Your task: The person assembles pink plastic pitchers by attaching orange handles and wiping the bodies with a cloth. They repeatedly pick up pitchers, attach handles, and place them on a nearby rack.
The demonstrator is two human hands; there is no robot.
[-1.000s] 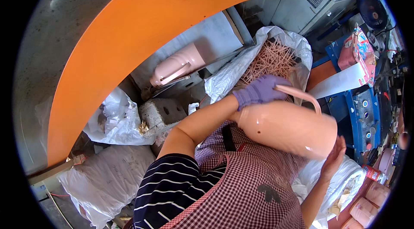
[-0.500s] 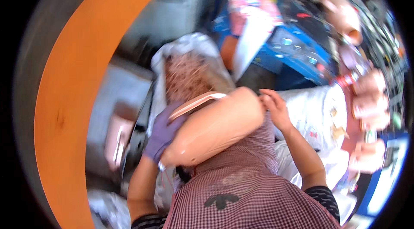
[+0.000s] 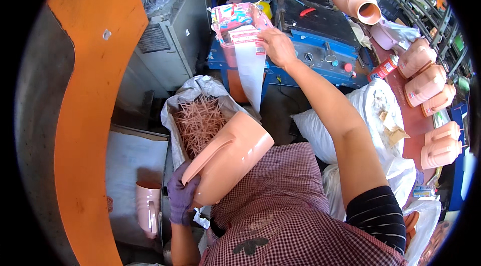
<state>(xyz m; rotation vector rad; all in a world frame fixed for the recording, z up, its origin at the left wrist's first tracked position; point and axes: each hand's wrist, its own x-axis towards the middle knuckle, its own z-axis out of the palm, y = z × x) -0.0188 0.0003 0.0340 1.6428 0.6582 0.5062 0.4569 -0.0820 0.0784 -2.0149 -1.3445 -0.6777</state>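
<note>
My left hand (image 3: 181,193), in a purple glove, grips a glossy peach plastic jug shell (image 3: 235,156) near its narrow end, by the foot of its handle. The shell lies tilted in front of my apron, its wide end toward the upper right. My bare right hand (image 3: 279,48) reaches far forward, its fingers closed at the edge of a white label strip (image 3: 250,75) with red print. That strip hangs over the front of a pink basket (image 3: 225,40) filled with colourful wrappers. The exact fingertip contact is partly hidden.
A white sack (image 3: 170,115) of thin pink plastic scraps stands beyond the shell. An orange machine panel (image 3: 82,115) rises at left. More peach jugs (image 3: 426,85) line a reddish bench at right. A blue machine (image 3: 320,58) and a white sack (image 3: 350,120) stand ahead.
My right hand has left the shell's wide end and moved forward to the label strip. The shell, still in my left hand, has shifted left and down. The view has turned.
</note>
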